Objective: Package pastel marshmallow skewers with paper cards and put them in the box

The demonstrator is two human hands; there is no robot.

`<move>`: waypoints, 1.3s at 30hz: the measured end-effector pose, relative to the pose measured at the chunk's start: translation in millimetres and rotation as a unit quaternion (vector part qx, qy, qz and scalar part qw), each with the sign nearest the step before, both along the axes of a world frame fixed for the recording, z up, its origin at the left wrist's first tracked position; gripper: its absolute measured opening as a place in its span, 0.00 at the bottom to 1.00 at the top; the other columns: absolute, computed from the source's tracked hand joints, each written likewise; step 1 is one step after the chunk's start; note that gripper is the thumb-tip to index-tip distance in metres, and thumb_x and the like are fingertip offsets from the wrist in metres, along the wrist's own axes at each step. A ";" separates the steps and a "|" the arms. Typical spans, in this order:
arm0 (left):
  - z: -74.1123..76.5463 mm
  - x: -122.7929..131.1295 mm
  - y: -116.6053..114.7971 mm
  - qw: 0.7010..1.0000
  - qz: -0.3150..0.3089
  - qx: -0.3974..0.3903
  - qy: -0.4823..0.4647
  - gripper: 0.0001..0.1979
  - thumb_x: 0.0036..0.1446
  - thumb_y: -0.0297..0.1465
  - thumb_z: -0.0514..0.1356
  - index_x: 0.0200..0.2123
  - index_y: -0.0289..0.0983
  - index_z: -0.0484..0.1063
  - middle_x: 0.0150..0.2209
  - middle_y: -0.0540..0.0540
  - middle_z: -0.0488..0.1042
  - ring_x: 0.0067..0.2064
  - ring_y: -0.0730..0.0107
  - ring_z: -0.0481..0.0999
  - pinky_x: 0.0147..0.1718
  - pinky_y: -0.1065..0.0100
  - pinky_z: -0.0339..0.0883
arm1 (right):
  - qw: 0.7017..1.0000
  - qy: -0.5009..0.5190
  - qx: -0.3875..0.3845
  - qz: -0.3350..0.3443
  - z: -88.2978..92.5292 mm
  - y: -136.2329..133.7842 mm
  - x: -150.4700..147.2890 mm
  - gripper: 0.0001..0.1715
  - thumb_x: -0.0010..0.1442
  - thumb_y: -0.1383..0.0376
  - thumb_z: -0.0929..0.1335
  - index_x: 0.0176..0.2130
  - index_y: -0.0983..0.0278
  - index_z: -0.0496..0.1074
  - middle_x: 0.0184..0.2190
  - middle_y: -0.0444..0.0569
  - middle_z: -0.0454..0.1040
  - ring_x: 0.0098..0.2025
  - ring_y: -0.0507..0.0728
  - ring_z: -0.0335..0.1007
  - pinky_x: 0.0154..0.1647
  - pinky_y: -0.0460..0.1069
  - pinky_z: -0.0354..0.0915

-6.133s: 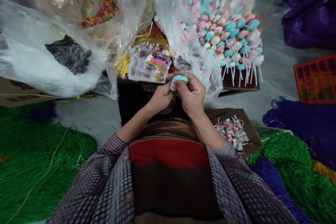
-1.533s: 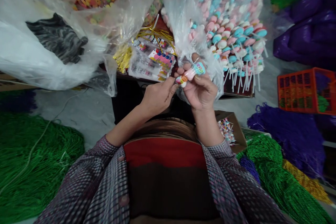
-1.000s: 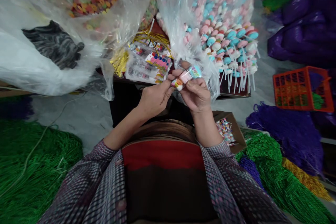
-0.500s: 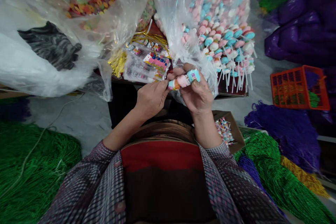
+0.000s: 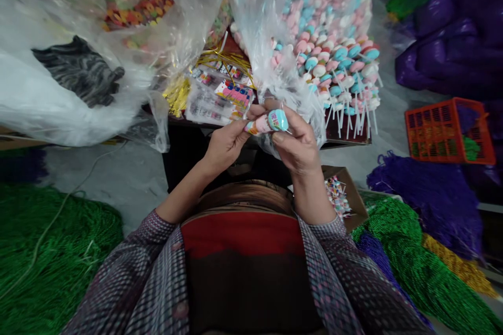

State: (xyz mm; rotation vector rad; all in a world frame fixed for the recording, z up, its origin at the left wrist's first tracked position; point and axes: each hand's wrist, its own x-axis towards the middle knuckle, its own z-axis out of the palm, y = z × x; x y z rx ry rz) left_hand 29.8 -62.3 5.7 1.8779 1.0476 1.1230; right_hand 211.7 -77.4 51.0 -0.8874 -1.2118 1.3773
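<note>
Both hands hold a wrapped marshmallow candy in a printed clear wrapper, pink in the middle with a pale blue end and orange at the other. My left hand pinches its orange end between thumb and fingers. Around the blue end curl the fingers of my right hand, thumb below and fingers above. Flat printed wrappers lie on the table just beyond my hands. Gold twist ties rest over them, and a gold bunch sits to their left.
Pink, white and blue marshmallow lollipops are piled at the table's right edge. Clear bags hold ring-shaped gummies. A cardboard box of small sticks stands by my right arm. On the floor are green cords and an orange crate.
The candy has turned and shifted slightly left and down, with its printed label now facing up more. My right thumb has moved lower and left.
</note>
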 end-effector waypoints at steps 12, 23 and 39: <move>18.9 3.5 -9.8 0.952 -0.127 -0.246 -0.128 0.23 0.67 0.53 0.54 0.31 0.40 0.67 0.22 0.55 0.60 0.22 0.76 0.59 0.22 0.72 0.56 | 0.995 0.055 -0.064 -0.045 -1.3 8.6 -6.8 0.31 0.50 0.49 0.80 0.52 0.54 0.77 0.48 0.48 0.82 0.58 0.63 0.77 0.61 0.62 0.75; 18.2 10.5 -7.0 0.985 -0.008 -0.173 0.018 0.19 0.66 0.48 0.56 0.34 0.39 0.69 0.23 0.53 0.62 0.24 0.74 0.61 0.26 0.69 0.54 | 0.988 0.045 -0.084 -0.125 -11.1 16.2 -14.2 0.29 0.50 0.49 0.79 0.49 0.53 0.76 0.46 0.45 0.81 0.55 0.59 0.77 0.56 0.55 0.76; 23.8 20.6 -10.7 0.906 -0.073 -0.369 -0.192 0.16 0.66 0.46 0.59 0.37 0.39 0.69 0.20 0.58 0.57 0.18 0.79 0.54 0.21 0.73 0.56 | 0.989 0.067 -0.092 -0.089 -21.9 17.3 -14.8 0.21 0.54 0.48 0.77 0.42 0.55 0.75 0.40 0.45 0.82 0.42 0.56 0.79 0.40 0.52 0.77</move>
